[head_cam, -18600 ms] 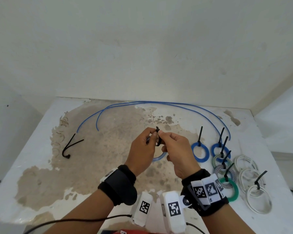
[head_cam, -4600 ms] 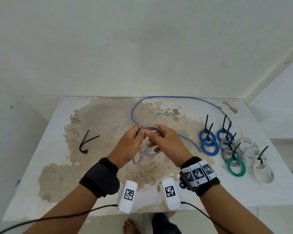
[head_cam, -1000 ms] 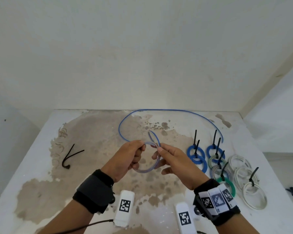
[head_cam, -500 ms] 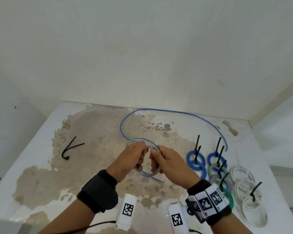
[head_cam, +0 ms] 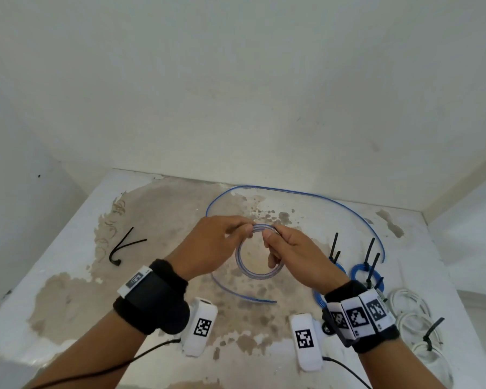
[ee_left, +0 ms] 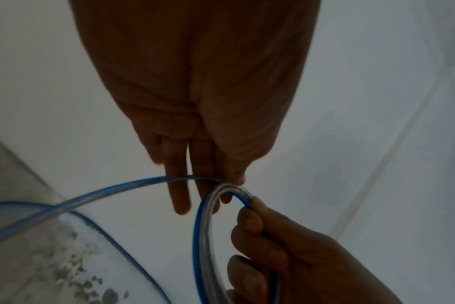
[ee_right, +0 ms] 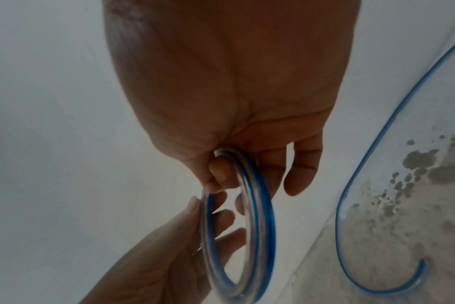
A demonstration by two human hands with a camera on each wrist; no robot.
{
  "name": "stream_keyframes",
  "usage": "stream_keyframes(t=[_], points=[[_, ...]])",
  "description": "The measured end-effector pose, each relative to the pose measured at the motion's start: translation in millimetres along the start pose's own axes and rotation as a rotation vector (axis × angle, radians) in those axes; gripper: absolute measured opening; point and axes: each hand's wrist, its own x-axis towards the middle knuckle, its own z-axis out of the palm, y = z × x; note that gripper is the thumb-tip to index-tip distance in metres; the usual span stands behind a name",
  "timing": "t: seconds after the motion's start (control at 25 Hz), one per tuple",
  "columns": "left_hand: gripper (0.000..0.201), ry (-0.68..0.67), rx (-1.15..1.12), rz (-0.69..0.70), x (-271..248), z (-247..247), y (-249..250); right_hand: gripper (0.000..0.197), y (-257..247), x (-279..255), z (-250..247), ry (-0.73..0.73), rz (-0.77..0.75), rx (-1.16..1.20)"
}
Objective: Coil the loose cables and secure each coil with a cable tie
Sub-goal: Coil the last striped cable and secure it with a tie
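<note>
Flaking white table (head_cam: 76, 279) w/ brown patches

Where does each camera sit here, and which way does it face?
Head: worn high, facing forward and down at the table; shows both forearms, left hand and right hand on the coil.
Left wrist: looks along the left palm to its fingers; right hand enters bottom right.
Right wrist: looks along the right palm; left hand enters from below.
Shared: all three show the coil and the loose cable.
</note>
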Motion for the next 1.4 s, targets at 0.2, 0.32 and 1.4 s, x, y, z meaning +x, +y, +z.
stream_keyframes(t=[0.2,0.32,1.4], points=[[0.018,0.006,-0.320,-0.182,-8.4,-0.4,-1.8,0.032,1.0,8.1,11.0,0.008,0.030,0.039],[0.017,-0.082,-0.443,-0.289,-12.9,-2.8,-6.3,0.033,0.4,10.6,15.2,-0.034,0.026,0.078],[0.014,0.674,-1.437,-0.647,-18.1,-12.9,-66.1,0.032,-5.3,25.3,117.7,0.290,0.461,1.327]])
